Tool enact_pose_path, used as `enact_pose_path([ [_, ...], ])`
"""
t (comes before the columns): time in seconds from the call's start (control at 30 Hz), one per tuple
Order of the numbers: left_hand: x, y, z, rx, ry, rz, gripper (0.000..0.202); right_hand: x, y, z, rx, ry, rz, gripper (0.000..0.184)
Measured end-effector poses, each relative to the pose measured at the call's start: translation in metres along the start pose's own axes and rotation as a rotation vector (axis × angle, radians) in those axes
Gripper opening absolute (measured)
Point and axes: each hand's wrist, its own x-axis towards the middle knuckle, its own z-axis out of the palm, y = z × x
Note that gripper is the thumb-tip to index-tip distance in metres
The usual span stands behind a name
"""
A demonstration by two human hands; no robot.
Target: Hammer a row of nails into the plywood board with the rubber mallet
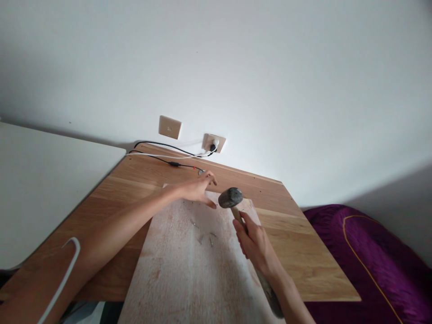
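In my right hand [253,238] is a mallet [231,197] with a dark head and a wooden handle. Its head is above the far right part of a pale, worn wooden board [175,270]. My left hand [199,188] hovers over the board's far end, thumb and fingers apart, with nothing seen between them. Several loose nails [211,241] lie scattered on the board, nearer to me than my left hand. Small dark specks show along the far end of the board, too small to make out.
The board rests on a wooden table [297,252] against a white wall. Cables [158,155] run along its back edge to a wall socket [219,143]. On the left stands a white panel [50,180]; a purple cloth-covered thing [367,252] is at right. A white cord [64,279] hangs at lower left.
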Motion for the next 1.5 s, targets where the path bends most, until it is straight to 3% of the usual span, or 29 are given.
enact_pose_path([
  [0.1,-0.003,0.02,-0.028,0.097,-0.235,0.01,0.052,-0.011,0.002,-0.002,0.034,0.03,0.033,0.044],
  [0.2,-0.008,0.039,-0.04,0.116,-0.49,0.038,0.032,-0.019,0.009,0.001,0.029,0.0,0.054,0.048],
  [0.3,-0.012,0.05,-0.033,0.166,-0.611,0.009,0.023,-0.025,0.014,0.007,-0.007,-0.026,0.076,0.052],
  [0.47,-0.012,0.05,-0.016,0.19,-0.726,-0.029,0.018,-0.031,0.011,0.011,-0.018,-0.047,0.054,0.05],
  [0.6,-0.009,0.048,-0.018,0.129,-0.741,-0.003,0.015,-0.029,0.009,0.014,-0.021,-0.05,0.004,0.049],
  [0.8,-0.011,0.044,-0.033,0.191,-0.598,-0.039,0.017,-0.028,0.012,0.015,-0.034,-0.052,-0.003,0.048],
  [1.03,-0.01,0.038,-0.008,0.235,-0.551,-0.068,0.035,-0.029,0.014,0.015,-0.011,-0.059,-0.032,0.043],
  [1.2,-0.009,0.049,0.007,0.265,-0.557,-0.017,0.031,-0.028,0.014,0.016,-0.03,-0.029,-0.013,0.046],
  [1.5,-0.011,0.058,-0.002,0.245,-0.581,0.014,0.011,-0.029,0.014,0.016,-0.005,-0.048,-0.015,0.044],
])
